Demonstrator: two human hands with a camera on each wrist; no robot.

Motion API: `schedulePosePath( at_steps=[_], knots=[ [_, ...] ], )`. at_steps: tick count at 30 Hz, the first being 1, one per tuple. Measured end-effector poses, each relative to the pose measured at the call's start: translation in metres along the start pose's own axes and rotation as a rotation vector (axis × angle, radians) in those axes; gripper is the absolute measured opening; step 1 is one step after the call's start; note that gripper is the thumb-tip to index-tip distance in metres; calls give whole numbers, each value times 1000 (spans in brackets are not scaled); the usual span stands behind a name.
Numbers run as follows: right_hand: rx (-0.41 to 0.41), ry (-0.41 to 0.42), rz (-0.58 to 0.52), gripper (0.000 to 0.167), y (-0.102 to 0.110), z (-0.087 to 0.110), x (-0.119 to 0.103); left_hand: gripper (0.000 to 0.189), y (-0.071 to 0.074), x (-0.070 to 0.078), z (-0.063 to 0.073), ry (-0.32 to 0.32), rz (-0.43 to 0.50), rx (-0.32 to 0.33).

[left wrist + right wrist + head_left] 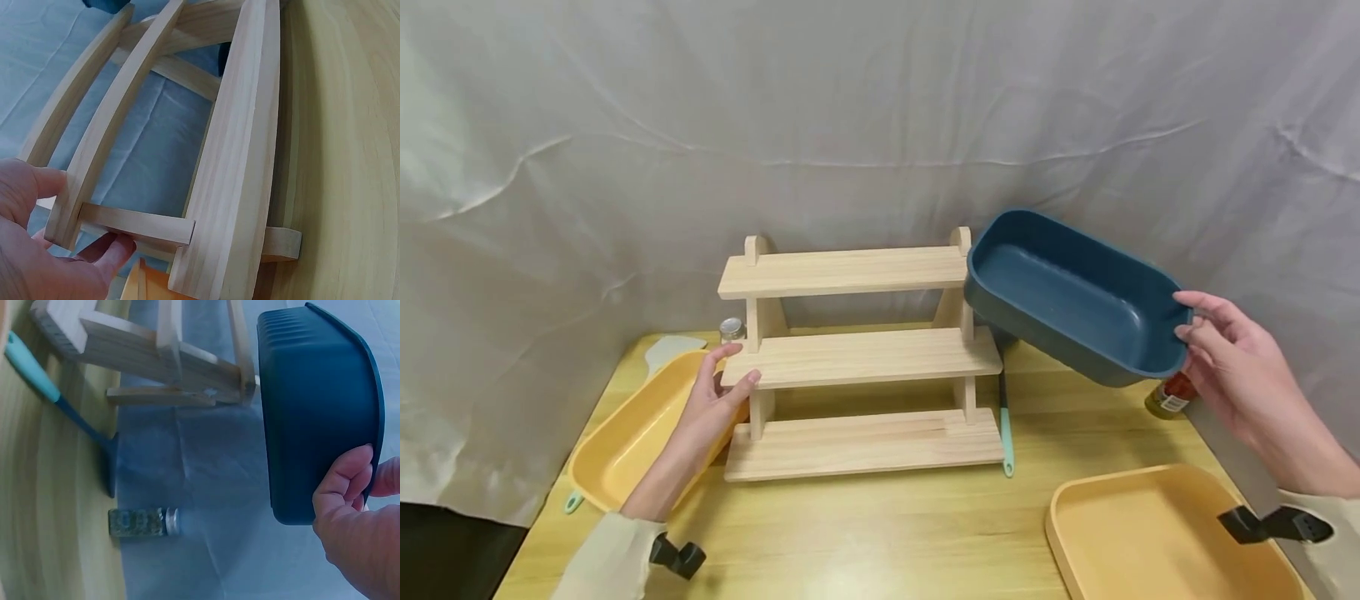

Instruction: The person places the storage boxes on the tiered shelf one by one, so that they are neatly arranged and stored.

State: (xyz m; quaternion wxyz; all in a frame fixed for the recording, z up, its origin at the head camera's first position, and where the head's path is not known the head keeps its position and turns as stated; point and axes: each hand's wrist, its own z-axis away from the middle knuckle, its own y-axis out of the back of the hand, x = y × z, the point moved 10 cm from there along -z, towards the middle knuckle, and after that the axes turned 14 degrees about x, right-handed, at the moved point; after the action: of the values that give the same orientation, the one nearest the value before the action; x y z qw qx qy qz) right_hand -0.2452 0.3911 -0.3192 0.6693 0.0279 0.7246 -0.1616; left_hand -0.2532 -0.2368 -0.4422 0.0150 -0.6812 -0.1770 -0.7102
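Observation:
A three-tier wooden shelf rack (865, 358) stands on the table. My left hand (707, 408) grips the left end of its middle board; in the left wrist view the thumb lies on one face of the board (112, 119) and the fingers reach around the other side. My right hand (1243, 375) pinches the right end wall of a dark blue rectangular bin (1060, 292), thumb and fingers on either side of the rim. The bin hangs tilted in the air, its far end overlapping the rack's top right corner in the head view. Its ribbed outer wall (319, 406) shows from the right wrist.
Left of the rack lies a yellow bin (640, 433), with a pale spatula head (673, 348) and a silver-lidded jar (732, 327) behind it. A mint-handled utensil (1007, 442) lies along the rack's right side. A spice jar (140, 522) stands farther right; a yellow tray (1052, 521) sits front right.

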Motion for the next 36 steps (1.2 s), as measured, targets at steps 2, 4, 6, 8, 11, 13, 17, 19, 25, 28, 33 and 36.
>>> schedulePosePath(
  at_steps=[2, 4, 6, 8, 11, 13, 17, 19, 25, 28, 33, 36],
  knots=[
    [-25, -19, -72, 28, -9, -6, -3, 73, -1, -1, 0, 10, 2, 2],
    [-43, -34, -134, 28, -21, -12, -6, 73, -1, -2, 0, 18, -1, 4],
    [-39, -34, -132, 27, -32, -19, -8, 73, -2, -2, -1, 22, -2, 5],
    [-36, -29, -108, 27, -45, -25, -11, 73, -1, -3, 0, 25, 0, 5],
    [-54, -30, -88, 29, -66, -35, -14, 73, -1, -3, 0, 31, 7, 1],
    [-67, -30, -74, 28, -81, -40, -15, 73, -1, -3, 1, 38, 12, -4],
    [-107, -33, -98, 27, -112, -51, -17, 72, -3, -1, 0, 35, 24, -15],
    [-122, -28, -106, 27, -127, -54, -18, 72, -4, 0, -1, 27, 33, -21],
    [-173, -37, -71, 28, -182, -60, -13, 74, -5, -3, -2, 26, 31, -28],
    [-192, -33, -12, 31, -207, -63, -7, 74, -3, -7, -1, 39, 18, -20],
    [-195, -39, 62, 39, -236, -73, 1, 72, -2, -8, 0, 32, 11, -14],
    [-191, -39, 101, 43, -247, -81, 6, 71, -3, -6, 0, 26, 18, -17]
  ],
)
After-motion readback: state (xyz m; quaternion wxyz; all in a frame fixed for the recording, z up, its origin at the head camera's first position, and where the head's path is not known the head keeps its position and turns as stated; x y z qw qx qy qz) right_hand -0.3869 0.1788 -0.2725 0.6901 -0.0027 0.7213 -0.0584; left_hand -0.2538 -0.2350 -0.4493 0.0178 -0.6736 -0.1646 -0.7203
